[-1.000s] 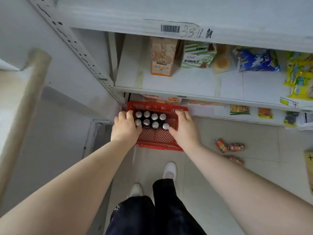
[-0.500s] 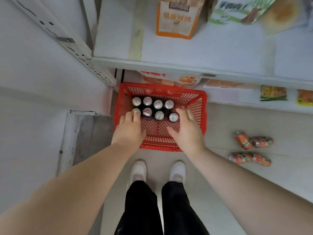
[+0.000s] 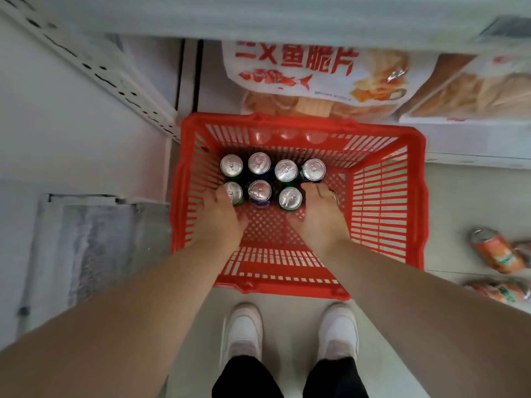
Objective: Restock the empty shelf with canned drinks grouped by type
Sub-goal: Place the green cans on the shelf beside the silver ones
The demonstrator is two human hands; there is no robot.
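Note:
A red plastic basket stands on the floor in front of the bottom shelf. Several upright drink cans with silver tops are packed in two rows at its back left; the sides that show are green and blue. My left hand reaches into the basket, its fingers curled over the front-left can. My right hand, with a ring on it, covers the front-right can and curls down around it; that can is hidden.
Snack bags lie on the bottom shelf just behind the basket. Orange cans lie on their sides on the floor at the right. A perforated shelf upright runs along the left. My white shoes stand just before the basket.
My head has dropped closer to the basket. Both hands have gone down from the basket's front part into it and onto the outer cans of the front row.

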